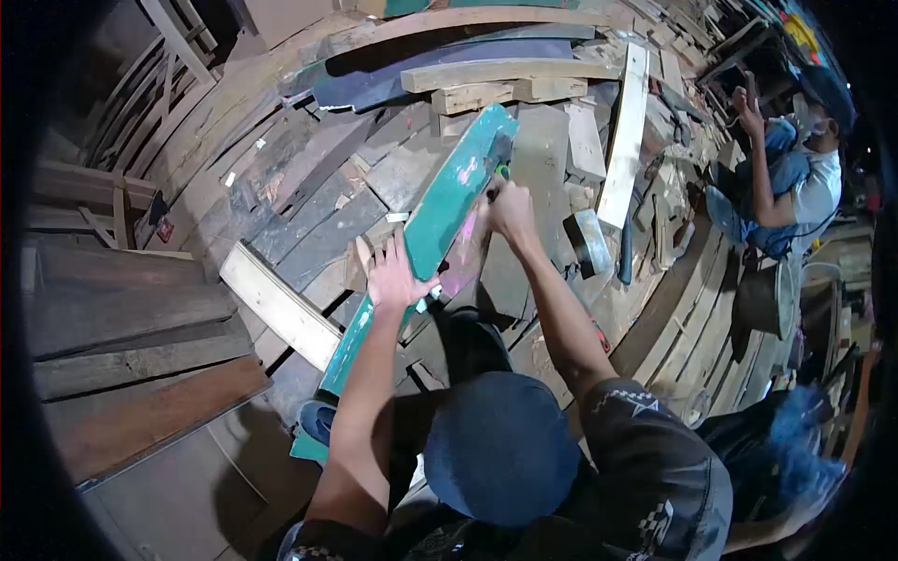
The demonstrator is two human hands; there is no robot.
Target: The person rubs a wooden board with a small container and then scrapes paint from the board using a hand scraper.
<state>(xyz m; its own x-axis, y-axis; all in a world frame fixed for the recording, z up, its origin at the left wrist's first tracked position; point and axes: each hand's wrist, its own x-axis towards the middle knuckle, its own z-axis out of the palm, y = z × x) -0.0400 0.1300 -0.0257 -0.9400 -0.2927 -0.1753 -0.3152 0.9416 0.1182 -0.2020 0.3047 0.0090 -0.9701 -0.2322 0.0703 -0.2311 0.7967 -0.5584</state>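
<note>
A long green-painted board (444, 220) slants across the middle of the view, its paint scuffed with pale spots. My left hand (393, 278) presses down on it, fingers spread toward its left edge and thumb stretched across. Near the board's far end, my right hand (511, 211) is closed around a hand tool (503, 171) with a green part at its grip and a dark end against the board. The tool's exact kind is hard to make out. A pale strip of wood (281, 304) lies beside the board's near left side.
Stacked planks (140, 318) stand at left. Long timbers (505, 73) lie at the far side. To the right are a pale plank (625, 140), a metal-faced block (587, 241) and a dark-handled tool (626, 248). A person (795, 178) sits by a bucket (769, 294).
</note>
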